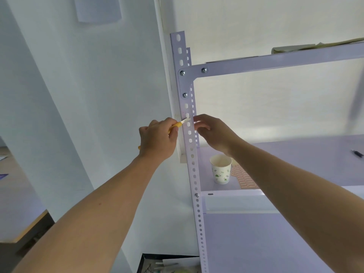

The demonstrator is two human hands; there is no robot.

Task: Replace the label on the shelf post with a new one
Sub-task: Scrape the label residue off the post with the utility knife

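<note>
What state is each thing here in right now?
left grip: holds yellow-handled knife, blade on shelf post.
right grip: fingers curled at post's edge; hold unclear.
paper cup: upright, looks empty.
label sheet: flat on shelf, beside cup.

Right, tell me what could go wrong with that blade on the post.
The knife in the left hand points across the post at the fingers of the right hand; a slip could cut them.
The blade lies against the post and might scratch its paint.
The cup stands under the right forearm; dropping the arm could tip it.
</note>
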